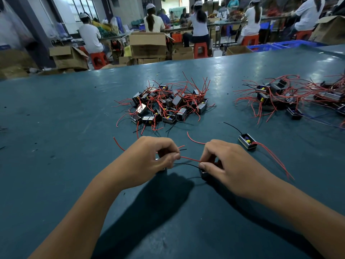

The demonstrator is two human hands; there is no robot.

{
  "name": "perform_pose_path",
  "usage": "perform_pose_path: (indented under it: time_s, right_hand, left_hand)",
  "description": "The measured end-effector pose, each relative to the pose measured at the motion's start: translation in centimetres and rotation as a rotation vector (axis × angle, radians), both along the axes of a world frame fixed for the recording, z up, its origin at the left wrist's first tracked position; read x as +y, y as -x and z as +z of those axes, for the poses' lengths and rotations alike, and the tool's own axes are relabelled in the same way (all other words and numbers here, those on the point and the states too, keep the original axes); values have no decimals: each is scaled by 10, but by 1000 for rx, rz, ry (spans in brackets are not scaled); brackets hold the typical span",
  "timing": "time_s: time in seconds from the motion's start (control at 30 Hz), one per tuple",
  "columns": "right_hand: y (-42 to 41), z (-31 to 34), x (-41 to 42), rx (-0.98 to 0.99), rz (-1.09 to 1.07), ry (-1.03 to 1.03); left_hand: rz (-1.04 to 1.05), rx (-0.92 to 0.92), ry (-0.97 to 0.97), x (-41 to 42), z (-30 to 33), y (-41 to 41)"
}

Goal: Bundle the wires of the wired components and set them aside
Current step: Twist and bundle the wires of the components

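Right now the left hand (153, 156) has its grip curled shut on a small component, mostly hidden under the fingers, with thumb and forefinger pinching one end of a red wire (189, 159). The right hand (224, 165) grips a second dark component (204, 173) against the desk (56, 128), its thumb and forefinger pinching the other end of that same red wire, so the wire runs taut between the two hands. A black wire (186, 164) curves just below the red one, from the left hand's thumb toward the right hand's component. More loose red wire ends stick out beyond both hands.

Taking the right hand as the landmark: just to its right and a little farther off lies a single component (247, 142) with a yellow part inside, a black wire leading away from it and red wires trailing toward the near right. Beyond the hands, near the middle of the desk, sits a pile of components (168, 103) tangled with red wires. Farther to the right, well apart from that pile, lies a second heap (283, 96) of the same parts. Past the desk's far edge, people sit on red stools among cardboard boxes (147, 44).
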State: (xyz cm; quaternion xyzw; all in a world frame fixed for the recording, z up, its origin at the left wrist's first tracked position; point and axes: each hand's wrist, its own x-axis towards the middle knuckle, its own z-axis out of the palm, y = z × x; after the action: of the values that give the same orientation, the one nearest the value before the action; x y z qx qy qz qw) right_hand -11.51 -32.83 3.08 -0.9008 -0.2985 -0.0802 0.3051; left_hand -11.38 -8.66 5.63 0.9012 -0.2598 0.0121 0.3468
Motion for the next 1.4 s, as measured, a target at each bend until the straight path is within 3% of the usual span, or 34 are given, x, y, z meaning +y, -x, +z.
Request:
perform_pose_path:
  time_s: [0.17, 0.4, 0.67, 1.0, 1.2, 1.4]
  right_hand:
    - [1, 1, -1, 12, 15, -19]
    - [-5, -3, -5, -11, -48, -25]
    - [-5, -4, -5, 3, -77, -33]
    - [-6, -4, -7, 66, -123, -22]
    - [-3, -7, -1, 74, -89, 44]
    - [-1, -7, 2, 47, -86, 91]
  left_hand:
    - [-45, -74, -12, 3, 1, -1]
    - [45, -109, 77, 24, 6, -9]
    - [-65, -49, -219, 18, -3, -11]
    - [-35, -68, -195, 18, -6, -13]
    - [-28, -153, -92, 16, -6, -14]
    - [47, -123, 69, 21, -4, -15]
